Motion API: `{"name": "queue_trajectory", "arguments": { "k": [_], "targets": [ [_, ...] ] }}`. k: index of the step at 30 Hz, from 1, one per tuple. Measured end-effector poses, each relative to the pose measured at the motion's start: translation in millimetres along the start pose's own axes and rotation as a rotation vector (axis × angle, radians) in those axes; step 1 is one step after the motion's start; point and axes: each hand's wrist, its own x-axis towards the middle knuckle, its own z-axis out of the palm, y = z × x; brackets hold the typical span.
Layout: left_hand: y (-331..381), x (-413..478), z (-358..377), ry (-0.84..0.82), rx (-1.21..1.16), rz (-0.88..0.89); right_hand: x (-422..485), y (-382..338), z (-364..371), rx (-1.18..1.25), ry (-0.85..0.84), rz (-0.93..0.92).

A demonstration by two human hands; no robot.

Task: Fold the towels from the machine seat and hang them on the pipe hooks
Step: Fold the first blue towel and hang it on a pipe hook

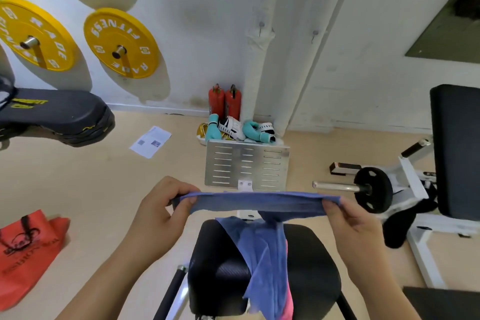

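In the head view, a blue cloth towel (259,202) is held stretched level between two bare hands above a black padded machine seat (311,267). One end is pinched by the left hand (163,213), thumb on top and fingers curled beneath; the other end is gripped in the same way by the right hand (350,223). The rest of the towel hangs from the middle of the stretched edge and lies draped over the seat, where a strip of pink cloth (287,301) is seen beside it. Beyond the hands, a slotted metal footplate (246,166) stands, and white wall pipes (270,60) carrying small hooks (261,27) are seen behind it.
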Motion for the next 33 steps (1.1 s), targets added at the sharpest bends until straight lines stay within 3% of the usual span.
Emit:
{"name": "queue_trajectory", "arguments": {
  "k": [2, 6, 14, 23, 33],
  "targets": [
    [-9.8, -16.2, 1.0, -0.03, -0.032, -0.004, -20.7, 18.4, -0.3, -0.044, -0.026, 0.045],
    [-17.2, -58.9, 5.0, -0.117, -0.122, -0.186, -61.9, 44.4, -10.9, -0.104, -0.151, 0.172],
    [6.3, -162.5, 33.0, -0.039, -0.08, -0.246, -126.5, 73.1, -57.5, -0.041, -0.334, 0.211],
    [17.8, -269.4, 59.5, -0.054, 0.012, -0.224, -212.7, 112.3, -100.4, -0.054, -0.378, 0.217],
    [12.4, -311.9, 63.6, -0.252, 0.128, -0.311, -261.0, 143.1, -119.4, -0.033, -0.438, 0.346]
  ]
}}
